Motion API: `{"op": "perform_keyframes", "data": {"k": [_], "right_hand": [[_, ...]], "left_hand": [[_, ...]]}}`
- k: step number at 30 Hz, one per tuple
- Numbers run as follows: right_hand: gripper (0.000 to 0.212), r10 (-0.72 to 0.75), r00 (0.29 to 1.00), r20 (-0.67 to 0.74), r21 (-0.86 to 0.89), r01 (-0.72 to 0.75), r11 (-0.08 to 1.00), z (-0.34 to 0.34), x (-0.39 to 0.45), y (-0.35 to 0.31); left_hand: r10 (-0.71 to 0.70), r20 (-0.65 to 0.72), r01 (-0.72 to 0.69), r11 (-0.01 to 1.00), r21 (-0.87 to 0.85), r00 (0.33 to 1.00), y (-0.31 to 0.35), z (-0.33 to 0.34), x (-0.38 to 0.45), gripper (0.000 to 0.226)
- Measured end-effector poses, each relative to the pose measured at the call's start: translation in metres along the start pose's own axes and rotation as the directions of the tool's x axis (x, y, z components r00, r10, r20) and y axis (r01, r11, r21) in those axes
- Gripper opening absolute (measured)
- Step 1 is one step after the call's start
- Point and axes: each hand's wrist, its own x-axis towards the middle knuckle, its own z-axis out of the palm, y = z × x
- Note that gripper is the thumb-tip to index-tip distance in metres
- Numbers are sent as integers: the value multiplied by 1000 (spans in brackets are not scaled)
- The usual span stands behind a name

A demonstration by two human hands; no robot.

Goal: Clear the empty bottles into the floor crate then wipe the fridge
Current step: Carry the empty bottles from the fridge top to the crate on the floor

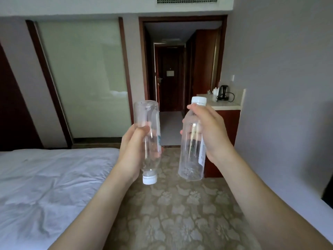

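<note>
My left hand (132, 150) grips a clear empty plastic bottle (148, 121) upside down, its white cap pointing at the floor. My right hand (210, 130) grips a second clear empty bottle (191, 159) upright near its neck, white cap on top. Both bottles are held up in front of me, side by side and apart, above the patterned carpet. No crate and no fridge are in view.
A bed with white sheets (45, 186) fills the lower left. A wooden cabinet with a pale counter (225, 105) stands against the right wall, holding a black kettle (223, 92). A doorway (171, 78) leads to a dark hallway ahead. Patterned carpet (180, 213) runs between bed and wall.
</note>
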Motion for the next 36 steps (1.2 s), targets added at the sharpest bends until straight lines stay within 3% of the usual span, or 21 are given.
{"op": "perform_keyframes", "data": {"k": [5, 12, 16, 24, 30, 36], "right_hand": [[17, -1, 1000, 18, 15, 0, 1000, -21, 112, 8], [25, 12, 999, 53, -11, -12, 1000, -25, 233, 45], [19, 29, 998, 49, -9, -29, 1000, -18, 302, 81], [30, 30, 997, 78, -2, -30, 1000, 29, 463, 170], [20, 14, 993, 114, -23, -11, 1000, 83, 603, 210], [19, -11, 988, 153, -105, 27, 994, 111, 724, 255]], "left_hand": [[41, 13, -42, 998, 46, 999, -17, 36, 100, 50], [62, -34, -61, 997, 49, 997, -51, 44, 207, 49], [54, -69, -49, 996, 71, 996, -74, 32, 275, 42], [62, -93, -59, 998, 36, 994, -120, -9, 451, 22], [44, -71, -43, 999, 20, 997, -134, -41, 604, 42], [85, -43, -81, 992, 98, 995, -154, -58, 729, 34]]}}
